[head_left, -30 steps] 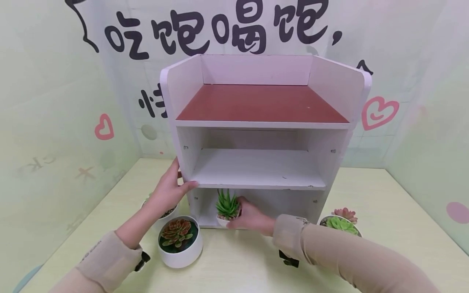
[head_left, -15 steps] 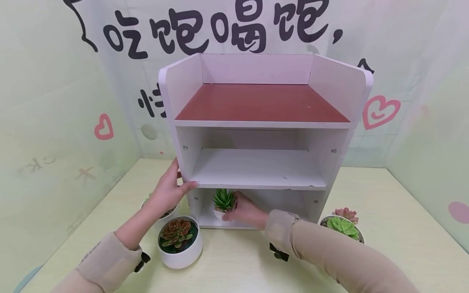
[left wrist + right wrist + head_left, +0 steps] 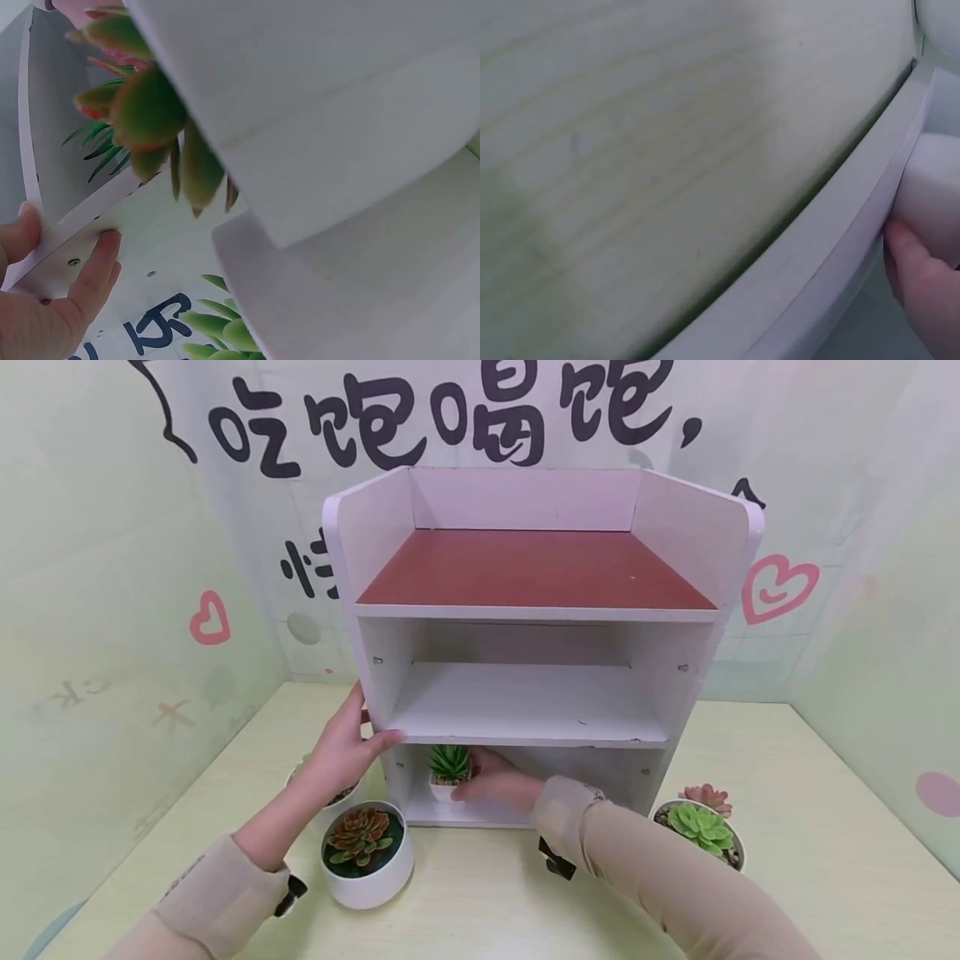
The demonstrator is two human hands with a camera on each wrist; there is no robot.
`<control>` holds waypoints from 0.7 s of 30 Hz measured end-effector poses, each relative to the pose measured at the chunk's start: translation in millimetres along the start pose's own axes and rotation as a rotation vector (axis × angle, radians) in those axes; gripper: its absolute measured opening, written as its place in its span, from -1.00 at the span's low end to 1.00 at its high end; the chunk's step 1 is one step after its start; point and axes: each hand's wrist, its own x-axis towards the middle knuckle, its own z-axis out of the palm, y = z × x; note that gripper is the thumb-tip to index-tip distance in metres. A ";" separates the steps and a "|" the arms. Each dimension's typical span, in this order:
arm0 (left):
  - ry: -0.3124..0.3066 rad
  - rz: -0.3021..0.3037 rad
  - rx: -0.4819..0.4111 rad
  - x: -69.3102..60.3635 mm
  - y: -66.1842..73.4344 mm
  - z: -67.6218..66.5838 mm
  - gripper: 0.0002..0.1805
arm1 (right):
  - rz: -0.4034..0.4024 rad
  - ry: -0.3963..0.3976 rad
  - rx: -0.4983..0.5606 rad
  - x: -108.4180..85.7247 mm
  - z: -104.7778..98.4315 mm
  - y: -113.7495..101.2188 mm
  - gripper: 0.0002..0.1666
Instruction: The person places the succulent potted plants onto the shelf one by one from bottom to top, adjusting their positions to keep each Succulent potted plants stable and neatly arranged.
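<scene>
My right hand (image 3: 498, 779) grips a small white square pot with a spiky green succulent (image 3: 450, 763), inside the lowest compartment of the white shelf unit (image 3: 528, 735), near its left wall. In the right wrist view, the white pot (image 3: 936, 191) is at the base board with the thumb against it; I cannot tell whether it rests on the board. My left hand (image 3: 347, 750) holds the unit's left side panel, thumb at the front edge and fingers along the outer face. The left wrist view shows those fingers (image 3: 96, 274) on the panel.
A white round pot with a reddish succulent (image 3: 367, 881) stands front left. Another potted plant (image 3: 324, 810) is partly hidden behind the left forearm. Potted green and pink succulents (image 3: 701, 828) stand at the right. The unit has a red top board (image 3: 536, 568).
My right hand has carried the small potted succulent leftward and deeper into the lowest compartment. The left hand has kept its place on the side panel.
</scene>
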 end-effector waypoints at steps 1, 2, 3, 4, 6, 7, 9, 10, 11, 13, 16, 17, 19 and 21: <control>0.000 -0.001 0.000 0.0 -0.1 -0.1 -0.11 | -0.003 -0.011 0.003 0.5 -0.6 0.1 -0.25; 0.000 -0.002 0.000 0.1 -0.2 -0.2 -0.11 | 0.000 -0.021 0.005 1.0 -1.1 0.1 -0.25; -0.001 -0.002 0.002 0.1 -0.3 -0.3 -0.12 | 0.003 -0.026 0.008 1.3 -1.5 0.0 -0.25; -0.001 -0.003 0.003 0.1 -0.2 -0.3 -0.12 | 0.004 -0.031 0.009 1.2 -1.6 -0.5 -0.26; -0.002 -0.004 0.003 -0.1 -0.1 -0.2 -0.12 | 0.003 -0.034 0.007 1.1 -1.3 -1.1 -0.28; -0.002 -0.004 0.003 -0.1 -0.1 -0.1 -0.12 | 0.003 -0.032 0.001 1.4 -1.1 -1.2 -0.29; 0.000 -0.005 0.001 -0.2 -0.2 0.0 -0.12 | -0.005 -0.030 -0.011 0.7 -0.1 -1.9 -0.33; 0.000 -0.006 0.000 -0.4 -0.3 0.0 -0.11 | -0.011 -0.031 -0.011 0.5 0.7 -1.8 -0.35; 0.001 -0.006 -0.001 -0.6 -0.3 0.0 -0.11 | -0.016 -0.031 -0.011 0.6 1.4 -1.5 -0.37; 0.004 -0.006 -0.003 -0.8 -0.3 0.0 -0.11 | -0.028 -0.030 -0.007 0.6 2.7 -1.1 -0.38; 0.004 -0.004 -0.003 -0.5 -0.3 -0.1 -0.12 | -0.034 -0.027 0.007 -0.3 4.1 -1.0 -0.38; 0.003 -0.005 -0.002 -0.4 -0.3 -0.1 -0.12 | -0.034 -0.026 0.007 -0.5 4.3 -1.2 -0.38; 0.002 -0.005 -0.002 0.0 -0.5 -0.1 -0.12 | -0.031 -0.027 0.006 -1.7 4.9 -2.3 -0.38; 0.000 -0.004 -0.002 0.4 -0.8 0.0 -0.12 | -0.032 -0.030 0.006 -3.0 5.5 -3.6 -0.38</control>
